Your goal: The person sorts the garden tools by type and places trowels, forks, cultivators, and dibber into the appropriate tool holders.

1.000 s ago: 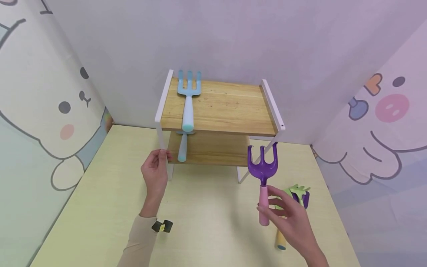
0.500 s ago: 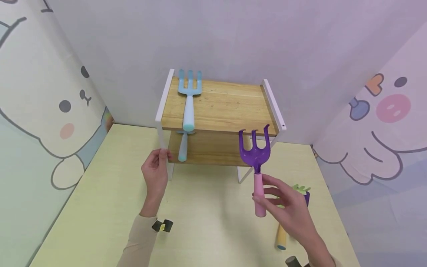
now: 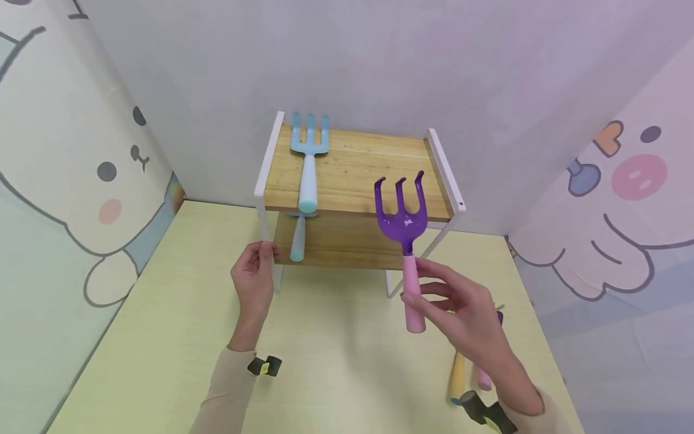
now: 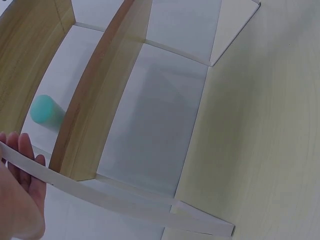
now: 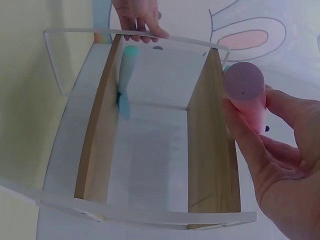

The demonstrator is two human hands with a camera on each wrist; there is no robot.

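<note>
My right hand (image 3: 461,307) pinches the pink handle of a purple garden hand fork (image 3: 403,226), held tines up before the right front of a two-tier wooden shelf (image 3: 374,175). The handle's round end (image 5: 245,82) faces the right wrist camera. At the shelf's left side, my left hand (image 3: 253,274) grips the white frame post (image 4: 80,192) between thumb and fingers. A light blue hand fork (image 3: 308,175) lies at the left of the top board. Below it, another light blue tool (image 3: 297,238) lies on the lower board, its head mostly hidden.
On the table (image 3: 162,313) at the right lie a yellow-handled tool (image 3: 457,380) and a pink handle (image 3: 484,378), partly hidden by my right hand and forearm. Cartoon-printed curtains (image 3: 612,181) stand at the sides, with a pale curtain (image 3: 352,66) behind the shelf.
My right hand has carried the purple hand fork up and left toward the shelf, so its tines now overlap the top board in the head view. My left hand stays on the post.
</note>
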